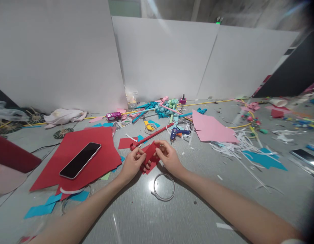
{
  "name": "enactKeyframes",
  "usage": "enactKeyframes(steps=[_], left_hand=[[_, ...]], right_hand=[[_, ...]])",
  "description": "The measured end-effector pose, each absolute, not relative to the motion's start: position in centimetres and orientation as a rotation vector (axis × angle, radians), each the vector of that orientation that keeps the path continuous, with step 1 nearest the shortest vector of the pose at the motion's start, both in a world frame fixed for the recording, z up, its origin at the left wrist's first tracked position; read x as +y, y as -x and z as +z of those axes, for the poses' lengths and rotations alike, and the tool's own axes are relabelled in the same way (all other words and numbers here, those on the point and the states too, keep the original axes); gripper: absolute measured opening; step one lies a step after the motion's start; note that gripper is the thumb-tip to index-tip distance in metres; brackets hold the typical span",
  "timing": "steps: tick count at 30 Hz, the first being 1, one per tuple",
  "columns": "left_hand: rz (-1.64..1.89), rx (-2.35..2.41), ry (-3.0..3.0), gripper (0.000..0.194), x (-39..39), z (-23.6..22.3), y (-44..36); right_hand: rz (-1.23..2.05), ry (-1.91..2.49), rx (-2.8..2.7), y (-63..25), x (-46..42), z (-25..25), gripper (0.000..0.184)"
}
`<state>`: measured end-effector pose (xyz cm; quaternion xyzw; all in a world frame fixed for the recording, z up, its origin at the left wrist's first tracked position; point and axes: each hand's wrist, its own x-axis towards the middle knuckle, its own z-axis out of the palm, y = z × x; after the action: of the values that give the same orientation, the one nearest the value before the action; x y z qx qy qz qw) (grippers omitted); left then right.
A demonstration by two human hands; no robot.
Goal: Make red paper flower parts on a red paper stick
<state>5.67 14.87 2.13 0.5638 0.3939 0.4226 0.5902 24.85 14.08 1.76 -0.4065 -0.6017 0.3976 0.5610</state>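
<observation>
A small piece of red paper point(150, 154) is pinched between my two hands above the grey floor. My left hand point(133, 163) grips its left edge with thumb and fingers. On the upper right edge, my right hand point(168, 156) closes thumb and forefinger. More red paper shows just beneath the held piece; whether it is a fold or a separate sheet I cannot tell. Beyond my hands lies a red paper stick point(155, 133) with a curled near end. A coiled grey strip point(164, 187) rests on the floor in front of me.
A black-screened phone point(81, 160) lies on large red sheets point(52, 159) at left. Ahead are a blue glue gun point(181, 133), a yellow cutter point(149, 126) and a pile of paper flowers point(167, 107). Pink paper point(212, 128) and white scraps point(235, 149) spread right, before white panels point(167, 57).
</observation>
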Motion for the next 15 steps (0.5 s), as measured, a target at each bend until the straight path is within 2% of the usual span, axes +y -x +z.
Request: enactKeyframes(steps=[3,12,15], left_hand=[[0.982,0.915,-1.307,0.039,14.91,2.11,-5.68],[0.991,0.920,-1.308,0.036,14.84,2.28,-5.73],[0.991,0.919,-1.306,0.036,14.82,2.25,-5.70]], right_hand=[[0.925,0.957,-1.372,-24.80,14.26,1.68,0.037],[0.903,0.980,-1.421,-24.75,13.99,2.16,0.025],[0.908,0.970,-1.393,-24.77,14.09,1.93,0.031]])
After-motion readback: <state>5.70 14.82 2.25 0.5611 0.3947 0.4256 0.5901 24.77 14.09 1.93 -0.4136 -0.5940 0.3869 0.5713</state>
